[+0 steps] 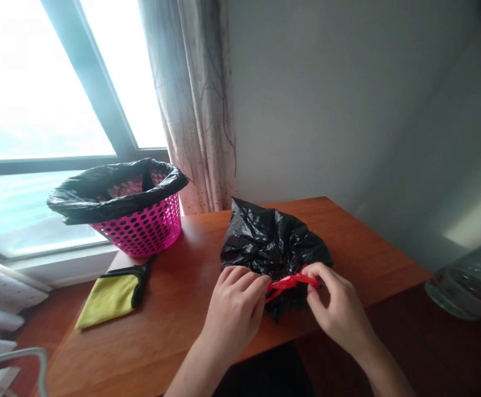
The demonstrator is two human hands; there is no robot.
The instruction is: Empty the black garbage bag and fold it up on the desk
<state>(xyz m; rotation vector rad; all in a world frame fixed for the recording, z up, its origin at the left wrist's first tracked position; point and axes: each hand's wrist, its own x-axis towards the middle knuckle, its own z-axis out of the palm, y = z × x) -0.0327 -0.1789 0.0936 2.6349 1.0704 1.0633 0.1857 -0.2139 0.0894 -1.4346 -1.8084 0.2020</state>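
Note:
A black plastic garbage bag (pixel 271 231), bulging and creased, lies on the wooden table in front of me. Red drawstrings (pixel 288 282) stretch between my hands at the bag's near end, twisted together in the middle. My left hand (pixel 240 298) is closed on the drawstring from the left, with its fingertips partly hidden. On the other side, my right hand (pixel 331 300) pinches the drawstring between thumb and fingers. What lies inside the bag is hidden.
A pink perforated basket (pixel 149 226) lined with a black bag stands at the table's back left. Before it lies a folded yellow cloth (pixel 110 300) with black trim. The wooden table (pixel 174 342) ends at the right, near a clear plastic object (pixel 467 289).

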